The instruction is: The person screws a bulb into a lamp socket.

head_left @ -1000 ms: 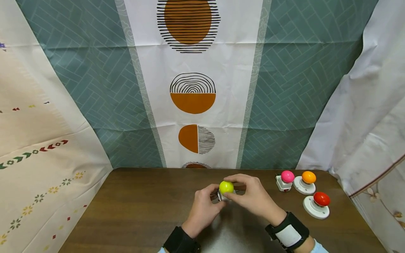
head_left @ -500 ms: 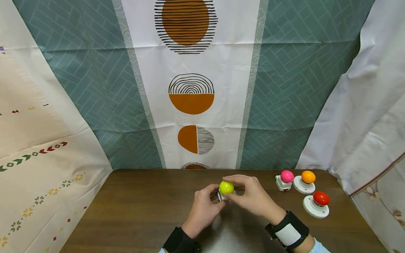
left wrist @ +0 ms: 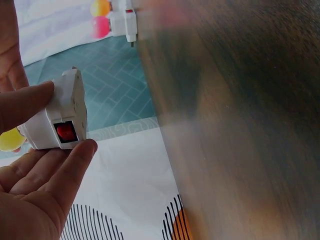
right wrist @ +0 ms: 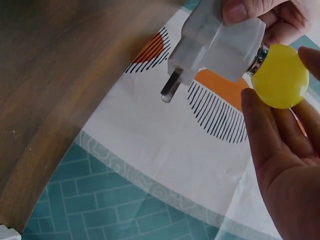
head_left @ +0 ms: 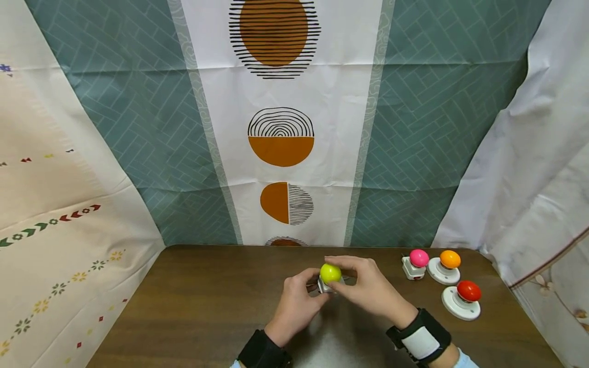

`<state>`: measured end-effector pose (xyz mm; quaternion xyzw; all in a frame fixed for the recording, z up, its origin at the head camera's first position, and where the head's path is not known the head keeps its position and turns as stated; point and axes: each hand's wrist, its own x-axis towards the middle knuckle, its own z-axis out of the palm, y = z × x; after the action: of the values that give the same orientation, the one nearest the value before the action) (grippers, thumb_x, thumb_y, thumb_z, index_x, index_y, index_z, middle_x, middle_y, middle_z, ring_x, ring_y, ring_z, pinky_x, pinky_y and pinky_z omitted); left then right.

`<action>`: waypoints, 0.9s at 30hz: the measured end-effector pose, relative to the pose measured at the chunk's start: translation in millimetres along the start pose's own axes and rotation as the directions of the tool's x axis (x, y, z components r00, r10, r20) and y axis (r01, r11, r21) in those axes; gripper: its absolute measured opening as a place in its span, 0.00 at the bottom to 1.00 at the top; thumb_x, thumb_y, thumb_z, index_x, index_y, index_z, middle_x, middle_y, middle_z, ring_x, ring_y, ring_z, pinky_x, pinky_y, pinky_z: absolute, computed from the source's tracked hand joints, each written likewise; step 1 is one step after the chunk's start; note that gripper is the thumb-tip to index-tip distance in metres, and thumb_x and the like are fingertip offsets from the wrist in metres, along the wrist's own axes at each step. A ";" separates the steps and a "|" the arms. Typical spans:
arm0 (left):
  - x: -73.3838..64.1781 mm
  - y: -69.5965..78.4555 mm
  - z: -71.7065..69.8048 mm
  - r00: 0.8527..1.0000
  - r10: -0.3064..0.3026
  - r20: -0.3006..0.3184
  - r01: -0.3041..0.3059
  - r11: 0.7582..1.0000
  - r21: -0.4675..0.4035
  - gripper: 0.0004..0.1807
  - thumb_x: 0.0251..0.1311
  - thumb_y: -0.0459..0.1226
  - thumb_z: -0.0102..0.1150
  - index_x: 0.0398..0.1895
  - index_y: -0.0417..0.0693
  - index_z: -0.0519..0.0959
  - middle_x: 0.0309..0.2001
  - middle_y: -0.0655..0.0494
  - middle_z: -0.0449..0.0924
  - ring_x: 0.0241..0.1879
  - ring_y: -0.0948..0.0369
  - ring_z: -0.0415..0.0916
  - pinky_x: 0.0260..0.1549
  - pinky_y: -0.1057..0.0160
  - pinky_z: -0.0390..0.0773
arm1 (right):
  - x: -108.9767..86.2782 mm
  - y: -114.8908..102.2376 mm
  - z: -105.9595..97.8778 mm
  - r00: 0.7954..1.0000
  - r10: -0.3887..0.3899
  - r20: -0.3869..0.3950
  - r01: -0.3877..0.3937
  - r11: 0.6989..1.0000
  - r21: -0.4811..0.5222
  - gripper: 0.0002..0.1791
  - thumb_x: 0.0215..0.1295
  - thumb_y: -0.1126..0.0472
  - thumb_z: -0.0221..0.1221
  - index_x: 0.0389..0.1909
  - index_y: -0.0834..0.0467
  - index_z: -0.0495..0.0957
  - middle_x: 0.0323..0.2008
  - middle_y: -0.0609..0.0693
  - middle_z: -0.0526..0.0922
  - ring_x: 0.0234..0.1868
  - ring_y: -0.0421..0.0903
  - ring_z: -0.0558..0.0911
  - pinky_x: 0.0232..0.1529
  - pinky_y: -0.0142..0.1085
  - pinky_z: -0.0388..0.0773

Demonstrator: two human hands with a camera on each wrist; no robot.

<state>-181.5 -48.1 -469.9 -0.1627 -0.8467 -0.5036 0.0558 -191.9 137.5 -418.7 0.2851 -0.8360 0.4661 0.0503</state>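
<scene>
Above the table, my left hand [head_left: 294, 301] grips a white plug-in lamp socket [left wrist: 42, 129] between thumb and fingers. A red switch [left wrist: 65, 131] shows on its side, and its metal plug pins [right wrist: 171, 89] stick out in the right wrist view. At the socket's mouth sits a round yellow light bulb [right wrist: 281, 77], with some of its metal screw base [right wrist: 257, 60] uncovered. My right hand [head_left: 370, 286] holds this bulb's globe, thumb on one side and fingers on the other. How deep the thread sits inside the socket is hidden.
At the table's right end stand a pink bulb [head_left: 419, 257] in a white plug-in socket, an orange bulb [head_left: 450, 259] on a round white base, and a red bulb [head_left: 469, 291] on another round base. Patterned cloth [head_left: 414, 128] hangs behind the brown table [head_left: 198, 306].
</scene>
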 end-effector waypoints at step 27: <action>-0.5 0.9 -0.6 1.000 0.014 -0.003 -0.014 1.000 0.015 0.20 0.49 0.43 0.69 0.47 0.56 0.77 0.44 0.61 0.82 0.43 0.66 0.80 0.42 0.69 0.79 | -1.9 1.4 3.5 0.998 -0.001 -0.064 0.001 1.000 -0.011 0.27 0.47 0.51 0.71 0.52 0.42 0.77 0.54 0.39 0.78 0.52 0.38 0.79 0.49 0.40 0.78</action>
<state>-180.7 -48.3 -469.0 -0.1675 -0.8492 -0.4969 0.0619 -190.4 136.1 -422.4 0.2703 -0.8364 0.4704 0.0787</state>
